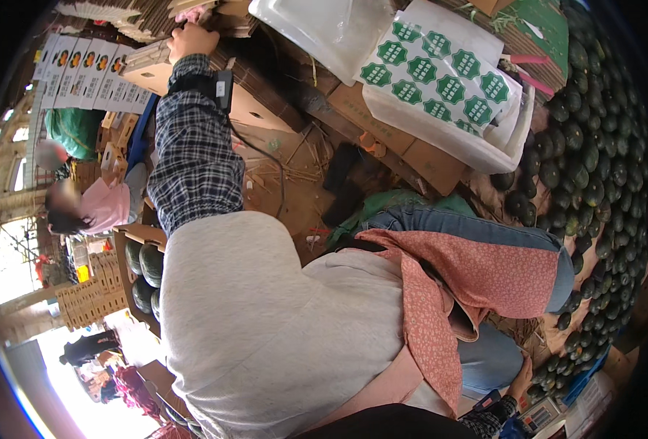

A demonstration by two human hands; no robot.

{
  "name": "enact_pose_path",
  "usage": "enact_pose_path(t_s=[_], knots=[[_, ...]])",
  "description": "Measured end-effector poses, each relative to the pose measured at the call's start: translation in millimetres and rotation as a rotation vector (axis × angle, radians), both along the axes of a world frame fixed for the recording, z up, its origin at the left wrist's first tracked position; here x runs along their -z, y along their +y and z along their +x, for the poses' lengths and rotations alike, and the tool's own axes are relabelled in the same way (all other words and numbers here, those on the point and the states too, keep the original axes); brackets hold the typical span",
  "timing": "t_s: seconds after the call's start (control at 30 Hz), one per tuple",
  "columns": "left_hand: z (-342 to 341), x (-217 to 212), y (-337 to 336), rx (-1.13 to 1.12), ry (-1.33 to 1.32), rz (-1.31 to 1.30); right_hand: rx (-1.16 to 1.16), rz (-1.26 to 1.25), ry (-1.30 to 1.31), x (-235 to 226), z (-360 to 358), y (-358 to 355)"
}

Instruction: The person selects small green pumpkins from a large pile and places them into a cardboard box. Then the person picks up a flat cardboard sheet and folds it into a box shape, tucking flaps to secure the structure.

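My left hand (pixel 193 42), in a dark plaid sleeve, reaches to the flattened cardboard boxes (pixel 148 71) at the upper left. Its fingers are bent beside a small pink thing (pixel 192 13); what they hold, if anything, is hidden. A black device with a cable (pixel 223 91) is strapped at that wrist. At the lower right my right hand (pixel 520 378) rests against the knee of my jeans (pixel 485 360), holding nothing that I can see, its fingers stretched out. Another black device (pixel 487 400) sits by that wrist.
A white foam box (pixel 441 150) holds sheets with green labels. Many dark green melons (pixel 591 172) lie along the right. More melons (pixel 148 263) fill a carton on the left. Beyond it are a person in pink (pixel 108 205) and stacked cartons (pixel 90 289). Straw litters the floor.
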State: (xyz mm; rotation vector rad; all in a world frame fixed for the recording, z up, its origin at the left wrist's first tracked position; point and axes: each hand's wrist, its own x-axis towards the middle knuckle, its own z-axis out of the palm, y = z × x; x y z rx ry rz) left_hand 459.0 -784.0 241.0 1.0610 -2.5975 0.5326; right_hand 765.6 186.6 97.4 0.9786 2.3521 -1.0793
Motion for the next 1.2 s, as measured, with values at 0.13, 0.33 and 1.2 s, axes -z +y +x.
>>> enact_pose_path(t_s=[0.13,0.33,1.2], knots=[[28.4,-1.5,-9.9,0.222,0.007,0.049,0.016,-0.081,0.097,7.8,1.5,0.7],[71.6,0.2,20.0,0.264,0.167,0.002,-0.034,-0.069,0.160,15.2,-1.9,6.3],[93.4,-14.1,97.5,0.507,0.269,0.147,-0.352,0.255,0.083,26.6,-13.9,25.9]])
